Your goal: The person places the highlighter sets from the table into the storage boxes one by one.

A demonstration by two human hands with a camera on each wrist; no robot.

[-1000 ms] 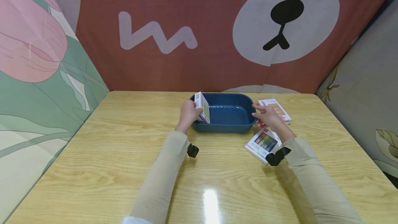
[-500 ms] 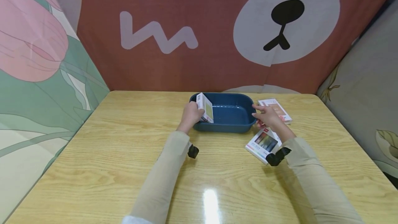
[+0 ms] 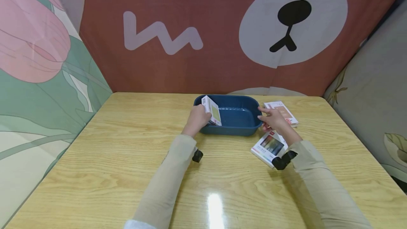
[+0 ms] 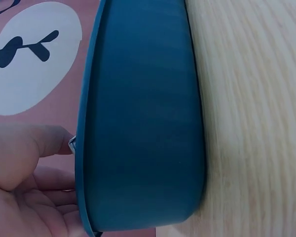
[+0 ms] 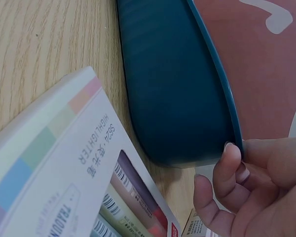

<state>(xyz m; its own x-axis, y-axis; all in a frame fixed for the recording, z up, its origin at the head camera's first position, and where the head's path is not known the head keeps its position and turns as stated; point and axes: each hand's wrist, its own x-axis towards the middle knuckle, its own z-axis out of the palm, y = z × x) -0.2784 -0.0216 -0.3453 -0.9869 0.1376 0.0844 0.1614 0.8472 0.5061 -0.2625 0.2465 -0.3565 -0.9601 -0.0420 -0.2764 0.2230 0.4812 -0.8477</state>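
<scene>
Apparently only partway through filling the tub (image 3: pixel 231 131), set near the desk's (image 3: pixel 127 158) back edge. Pinching a white box (image 3: pixel 213 110) with a yellow-green panel between the thumb and curled fingers of the left hand (image 3: pixel 197 117); holding it tilted inside the tub's left end, not yet released. Cannot tell about contact with the tub's bottom from these angles.

Gripping the tub's right rim with the right hand (image 3: pixel 274 118), thumb and fingertip nearly together on the edge, remaining fingers loosely bent outside; likely steadying, with no box in that grasp.

Leaving two to load, by the look of it: the highlighter box (image 3: pixel 271 145), lying flat just off the tub's front right corner, and a flat box (image 3: pixel 281 110) with a pinkish panel, lying toward the desk's back right corner.

Legible on the highlighter box, right wrist view: "S624", "HIGHLIGHTER", "荧光笔", plus a partial "TRADUN". Also showing barcodes on the pens (image 5: pixel 133 201) and a red label (image 5: pixel 175 230), too cropped for naming any brand. Unreadable at this size on the other two.
</scene>
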